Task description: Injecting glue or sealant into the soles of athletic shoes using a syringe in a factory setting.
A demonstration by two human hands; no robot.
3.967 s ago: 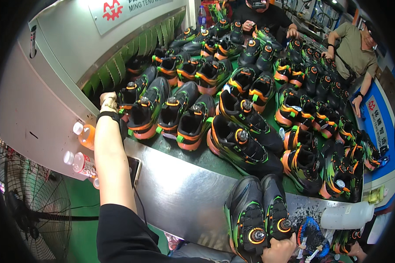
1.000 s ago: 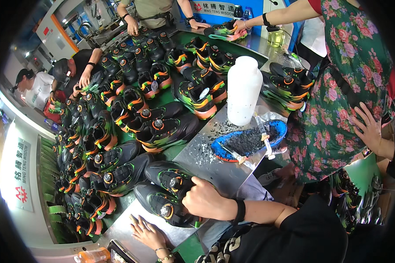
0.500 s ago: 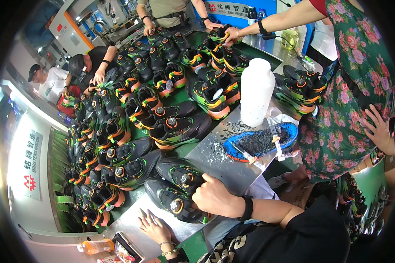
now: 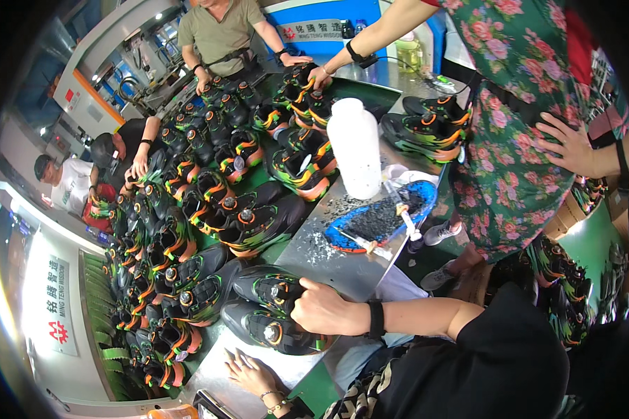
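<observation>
My right hand (image 4: 325,309), with a black band at its wrist, is curled closed over the heel end of a pair of black sneakers. The farther sneaker (image 4: 258,281) and the nearer sneaker (image 4: 248,322) lie side by side, each with a round dial on its tongue. My fingertips are partly hidden inside the openings, so which shoe they grip is hard to see. Flat on the bare metal tabletop (image 4: 223,349), near the toes, rests my left hand (image 4: 250,375), fingers spread, holding nothing; bracelets circle its wrist.
Rows of similar sneakers (image 4: 265,216) cover the green table beyond. To the right stand a white bottle (image 4: 356,150) and a blue sole-shaped tray (image 4: 425,192) with black granules. A person in a floral apron (image 4: 510,160) touches shoes at the far side. Other people stand farther back.
The view has shifted, so the table's contents sit farther left and more of the person at the back shows. My hands keep the same hold and place on shoes and tabletop.
</observation>
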